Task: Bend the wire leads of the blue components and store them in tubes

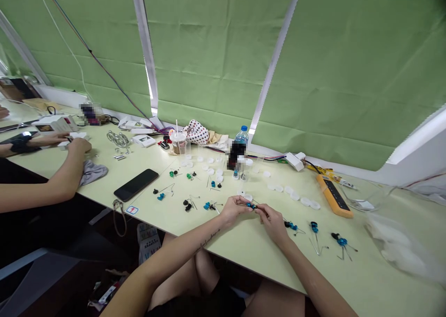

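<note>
In the head view, a small blue part (250, 206) with a dark section toward the right is seen above the near half of the pale table (265, 266), between the two hands. Much of it is covered by fingertips, so its full shape cannot be told. It is pinched from the left between the thumb and fingers of the left hand (237, 210); its right end is gripped by the fingertips of the right hand (272, 221), the other fingers being curled in.

To the right, three blue-and-black pieces with bent metal rods (342, 241) are laid out, the nearest just beside the right wrist. Behind the hands, white caps (294, 196) are scattered, and a bottle (241, 135) is partly masked by a blurred patch. A yellow power strip (334, 196) is seen farther right, a black phone (136, 185) to the left, and beyond it a co-worker's hand (81, 146).
</note>
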### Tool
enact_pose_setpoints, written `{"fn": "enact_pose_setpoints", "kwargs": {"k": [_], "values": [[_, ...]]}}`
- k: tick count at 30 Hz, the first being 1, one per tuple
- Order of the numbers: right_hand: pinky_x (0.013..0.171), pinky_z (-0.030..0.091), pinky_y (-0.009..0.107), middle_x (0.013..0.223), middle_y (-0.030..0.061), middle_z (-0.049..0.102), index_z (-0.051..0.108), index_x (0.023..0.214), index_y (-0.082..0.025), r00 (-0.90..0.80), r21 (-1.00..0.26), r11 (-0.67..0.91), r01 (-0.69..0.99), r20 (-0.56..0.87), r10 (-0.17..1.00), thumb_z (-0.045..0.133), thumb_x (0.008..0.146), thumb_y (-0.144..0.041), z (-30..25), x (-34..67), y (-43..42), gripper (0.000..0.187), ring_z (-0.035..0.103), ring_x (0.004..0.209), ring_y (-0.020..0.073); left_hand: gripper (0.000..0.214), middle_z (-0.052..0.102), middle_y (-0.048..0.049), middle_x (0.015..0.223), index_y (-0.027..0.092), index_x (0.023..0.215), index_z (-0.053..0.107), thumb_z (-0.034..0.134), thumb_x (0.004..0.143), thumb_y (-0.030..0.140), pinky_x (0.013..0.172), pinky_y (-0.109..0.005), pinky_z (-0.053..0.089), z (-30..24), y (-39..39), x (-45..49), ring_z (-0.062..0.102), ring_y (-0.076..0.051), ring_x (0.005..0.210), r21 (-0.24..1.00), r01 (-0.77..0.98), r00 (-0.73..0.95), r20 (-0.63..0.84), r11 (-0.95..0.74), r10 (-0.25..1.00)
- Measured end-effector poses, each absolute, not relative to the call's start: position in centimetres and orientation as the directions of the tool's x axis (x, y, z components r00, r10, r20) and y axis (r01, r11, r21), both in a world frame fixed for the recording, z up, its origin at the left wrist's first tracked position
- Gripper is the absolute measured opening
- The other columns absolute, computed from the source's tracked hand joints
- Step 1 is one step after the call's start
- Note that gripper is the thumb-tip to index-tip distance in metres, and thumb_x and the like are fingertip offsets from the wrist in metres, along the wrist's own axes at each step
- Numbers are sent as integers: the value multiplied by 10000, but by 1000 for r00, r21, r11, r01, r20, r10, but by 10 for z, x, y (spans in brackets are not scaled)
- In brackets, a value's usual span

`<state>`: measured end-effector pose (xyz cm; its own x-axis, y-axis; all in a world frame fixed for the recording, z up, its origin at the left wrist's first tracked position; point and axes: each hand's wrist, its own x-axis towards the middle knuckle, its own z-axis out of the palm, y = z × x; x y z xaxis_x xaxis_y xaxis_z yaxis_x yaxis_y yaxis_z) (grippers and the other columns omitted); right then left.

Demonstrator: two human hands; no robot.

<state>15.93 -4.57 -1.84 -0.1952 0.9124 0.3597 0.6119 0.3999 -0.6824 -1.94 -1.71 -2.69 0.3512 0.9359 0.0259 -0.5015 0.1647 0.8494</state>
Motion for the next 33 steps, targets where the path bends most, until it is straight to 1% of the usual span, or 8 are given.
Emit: {"fn": "enact_pose_setpoints", "kwargs": {"k": [3, 8, 11, 17, 20, 26, 28, 33], "values": [[559, 471, 281, 719, 24, 649, 593, 941, -217, -207, -677, 404, 615, 356, 911, 390, 901, -472, -17, 158, -45, 329, 544, 504, 147, 374, 695, -98, 849, 105, 809, 640, 831, 497, 182, 825, -356, 463, -27, -17, -19, 647, -185, 782, 842, -514, 346, 25, 167, 938], [551, 483, 274, 800, 22, 661, 536, 1076, -223, -178, -714, 396, 578, 364, 914, 459, 870, -474, -22, 159, -43, 334, 561, 511, 141, 373, 696, -88, 806, 99, 806, 638, 832, 504, 200, 815, -359, 462, -26, -16, -20, 648, -173, 732, 824, -534, 344, 4, 192, 939], [548, 481, 278, 856, 29, 669, 547, 1041, -228, -178, -708, 411, 575, 382, 907, 460, 873, -456, -25, 160, -42, 296, 554, 496, 134, 374, 696, -86, 805, 98, 807, 637, 833, 501, 190, 822, -358, 459, -26, -16, -20, 648, -175, 740, 824, -533, 345, 6, 191, 939], [513, 460, 274, 723, 24, 661, 605, 962, -215, -203, -662, 442, 605, 408, 890, 417, 895, -452, -23, 161, -44, 310, 518, 455, 133, 369, 696, -93, 831, 99, 803, 642, 832, 496, 173, 837, -360, 457, -29, -16, -19, 645, -178, 769, 842, -512, 339, 16, 170, 941], [519, 463, 275, 743, 31, 660, 603, 940, -214, -219, -658, 446, 606, 400, 890, 383, 911, -454, -22, 160, -43, 326, 525, 468, 135, 367, 695, -100, 839, 96, 801, 641, 832, 497, 170, 830, -354, 459, -29, -16, -18, 643, -175, 767, 844, -509, 333, 13, 168, 943], [525, 480, 273, 796, 21, 667, 539, 1077, -226, -186, -680, 422, 600, 394, 900, 447, 882, -463, -22, 158, -44, 319, 543, 464, 128, 343, 696, -94, 834, 100, 816, 641, 819, 531, 168, 828, -353, 462, -28, -16, -19, 643, -168, 751, 835, -524, 332, 17, 170, 943], [527, 478, 276, 824, 27, 671, 548, 1050, -227, -183, -673, 431, 601, 410, 894, 455, 877, -464, -22, 158, -44, 308, 544, 463, 127, 336, 696, -93, 829, 100, 815, 639, 815, 537, 163, 830, -353, 463, -29, -16, -20, 644, -169, 754, 831, -529, 331, 18, 169, 944], [522, 460, 274, 785, 33, 672, 592, 993, -216, -196, -653, 465, 597, 444, 874, 427, 898, -435, -24, 160, -44, 290, 533, 457, 128, 347, 694, -96, 831, 97, 818, 640, 819, 527, 159, 829, -351, 464, -30, -15, -19, 644, -169, 758, 838, -519, 333, 15, 170, 943]]}}
